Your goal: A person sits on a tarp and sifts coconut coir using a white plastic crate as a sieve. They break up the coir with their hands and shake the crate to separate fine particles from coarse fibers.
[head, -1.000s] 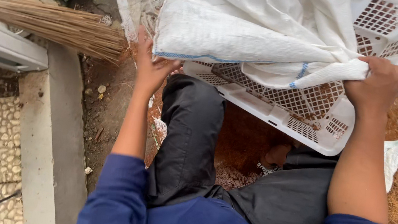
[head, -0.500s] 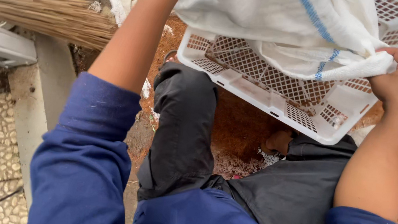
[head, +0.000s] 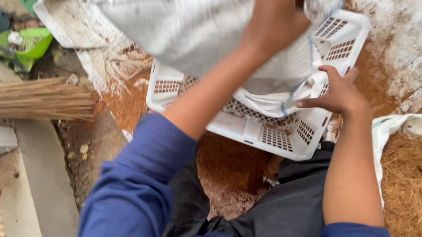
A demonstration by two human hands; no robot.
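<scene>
A white woven sack (head: 191, 19) with a blue stripe hangs over a white perforated plastic crate (head: 278, 137) that rests on the ground in front of my knees. My left hand (head: 275, 14) is raised high and grips the sack's upper end. My right hand (head: 335, 91) is at the crate's right side with fingers spread, touching the sack's lower folded edge. Both my arms wear blue sleeves pushed up.
Reddish-brown powder (head: 227, 163) covers the ground under the crate. An open white bag of brown coir fibre (head: 420, 187) lies at the right. A bundle broom (head: 20, 98) and a green scoop (head: 30, 42) lie at the left, beside a concrete ledge (head: 37, 183).
The crate has come down from the raised tilted position onto the ground. My left hand moved up and across to grasp the sack's top; my right hand let go of the crate's corner.
</scene>
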